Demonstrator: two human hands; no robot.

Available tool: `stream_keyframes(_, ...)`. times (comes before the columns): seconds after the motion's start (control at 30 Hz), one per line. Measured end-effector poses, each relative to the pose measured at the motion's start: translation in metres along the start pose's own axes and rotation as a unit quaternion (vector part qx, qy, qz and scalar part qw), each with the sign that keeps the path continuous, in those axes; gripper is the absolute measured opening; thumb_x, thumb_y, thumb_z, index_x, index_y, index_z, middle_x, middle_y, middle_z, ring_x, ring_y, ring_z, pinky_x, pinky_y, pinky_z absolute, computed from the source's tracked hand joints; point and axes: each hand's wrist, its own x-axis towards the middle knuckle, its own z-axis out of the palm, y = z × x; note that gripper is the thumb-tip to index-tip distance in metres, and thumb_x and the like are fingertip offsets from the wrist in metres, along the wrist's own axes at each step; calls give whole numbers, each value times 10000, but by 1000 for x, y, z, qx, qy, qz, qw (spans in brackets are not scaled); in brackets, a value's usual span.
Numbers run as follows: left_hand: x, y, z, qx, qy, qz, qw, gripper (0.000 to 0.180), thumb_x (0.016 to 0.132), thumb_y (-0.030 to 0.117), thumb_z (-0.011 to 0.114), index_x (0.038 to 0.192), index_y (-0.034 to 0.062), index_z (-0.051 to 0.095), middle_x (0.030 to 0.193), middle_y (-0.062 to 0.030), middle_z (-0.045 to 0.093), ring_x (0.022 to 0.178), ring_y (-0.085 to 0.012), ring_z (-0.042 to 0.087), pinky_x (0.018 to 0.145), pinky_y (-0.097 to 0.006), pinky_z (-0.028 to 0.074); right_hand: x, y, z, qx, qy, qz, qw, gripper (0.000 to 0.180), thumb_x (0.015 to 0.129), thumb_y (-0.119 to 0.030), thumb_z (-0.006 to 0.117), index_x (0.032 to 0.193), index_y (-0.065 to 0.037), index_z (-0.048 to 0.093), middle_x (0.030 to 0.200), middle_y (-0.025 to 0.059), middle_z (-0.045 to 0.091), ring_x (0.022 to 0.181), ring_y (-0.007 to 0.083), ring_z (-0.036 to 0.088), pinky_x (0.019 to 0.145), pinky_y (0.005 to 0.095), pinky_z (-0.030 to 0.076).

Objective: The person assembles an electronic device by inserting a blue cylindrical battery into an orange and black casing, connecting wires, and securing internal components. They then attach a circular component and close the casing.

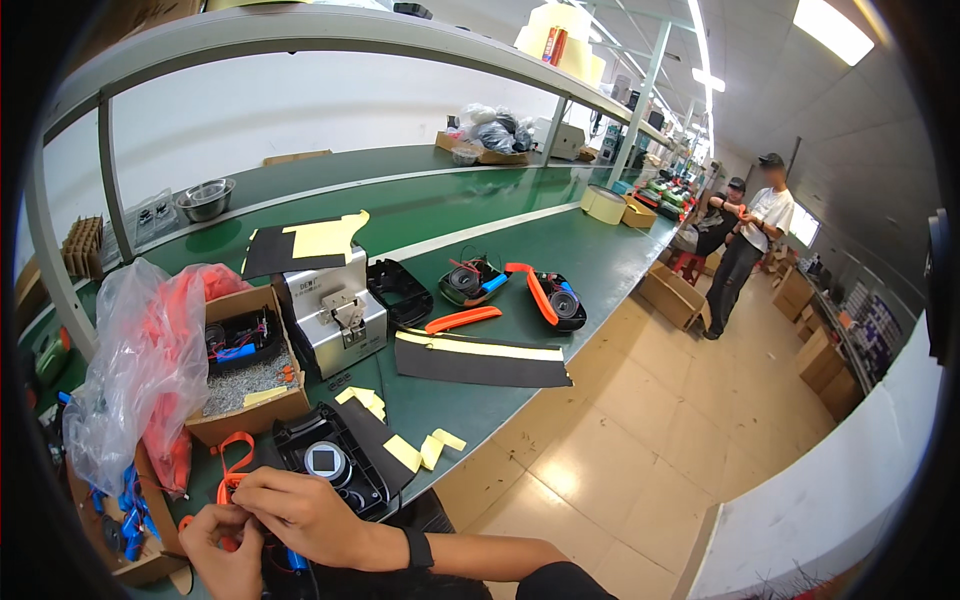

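Observation:
My right hand (300, 512) lies over the near end of a black plastic housing (335, 465) with a round grey part in its middle, fingers closed on its edge. My left hand (222, 548) is just beside it at the lower left, pinching something small and red next to an orange strap (234, 462); what it is stays hidden under the fingers. A blue piece shows under my right wrist. Both hands meet at the front edge of the green workbench (560, 240).
A cardboard box (245, 365) of screws and parts and a clear bag (140, 350) with orange pieces stand at left. A silver machine (332, 315), black foam strips (480, 360), yellow backing scraps (425, 447) and two more housings (515, 290) lie behind. Two people (745, 235) stand far right in the aisle.

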Motion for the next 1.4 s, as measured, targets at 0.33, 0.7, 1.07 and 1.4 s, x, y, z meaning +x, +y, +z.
stream_keyframes(0.33, 0, 8, 3, -11, -4, 11, 1000, 132, 848, -84, 753, 879, -25, 639, 830, -21, 644, 747, -56, 610, 659, -220, 474, 5, -2, -5, -33, -4, 3, 999, 196, 839, 56, 735, 1020, -3, 686, 1006, 102, 673, 878, 308, 693, 723, 386, 569)
stream_keyframes(0.7, 8, 40, 8, 29, -15, 77, 997, 121, 824, 32, 809, 915, 4, 735, 789, -92, 703, 673, -159, 680, 642, -292, 549, 19, -7, -15, -104, 33, 18, 994, 188, 782, 63, 815, 947, -20, 777, 968, 130, 771, 857, 280, 764, 741, 351, 610)
stream_keyframes(1.07, -1, 48, -3, 42, -27, 30, 998, 136, 830, -36, 794, 952, -61, 738, 863, -110, 749, 739, -130, 714, 687, -259, 571, 20, -16, -9, -110, -4, 2, 994, 206, 750, 97, 799, 920, -13, 762, 921, 98, 753, 825, 268, 737, 708, 345, 577)
stream_keyframes(1.4, 2, 47, -2, 25, -31, 36, 999, 129, 839, -42, 788, 942, -73, 717, 858, -111, 751, 735, -127, 725, 689, -262, 583, 19, -16, -10, -150, -43, -34, 987, 239, 712, 103, 780, 917, -16, 747, 943, 85, 751, 824, 276, 725, 701, 355, 582)
